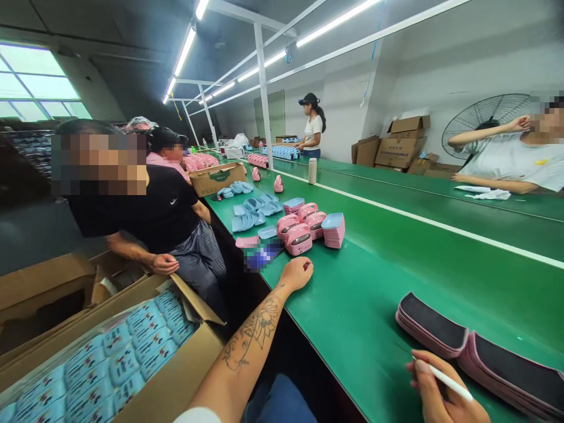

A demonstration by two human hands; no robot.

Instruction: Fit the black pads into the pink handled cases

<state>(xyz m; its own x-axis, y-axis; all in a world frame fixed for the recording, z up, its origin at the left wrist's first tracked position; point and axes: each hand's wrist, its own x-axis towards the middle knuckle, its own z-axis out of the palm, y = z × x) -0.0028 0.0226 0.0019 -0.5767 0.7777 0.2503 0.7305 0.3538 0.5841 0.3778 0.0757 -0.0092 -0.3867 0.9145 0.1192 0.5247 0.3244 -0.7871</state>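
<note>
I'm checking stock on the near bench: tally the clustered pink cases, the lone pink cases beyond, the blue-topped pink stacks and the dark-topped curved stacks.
Clustered pink cases: 4
Lone pink cases: 2
Blue-topped pink stacks: 2
Dark-topped curved stacks: 2
Total: 10

A green worktop [379, 294] with a white line runs diagonally through the frame. Pale walls [423, 64] fill the upper right, where a large black fan [478, 124] stands beside stacked cardboard boxes [400, 144]. A bright paned window [37, 79] sits upper left; tube lights [337, 23] hang from white framing [263, 94].
</note>
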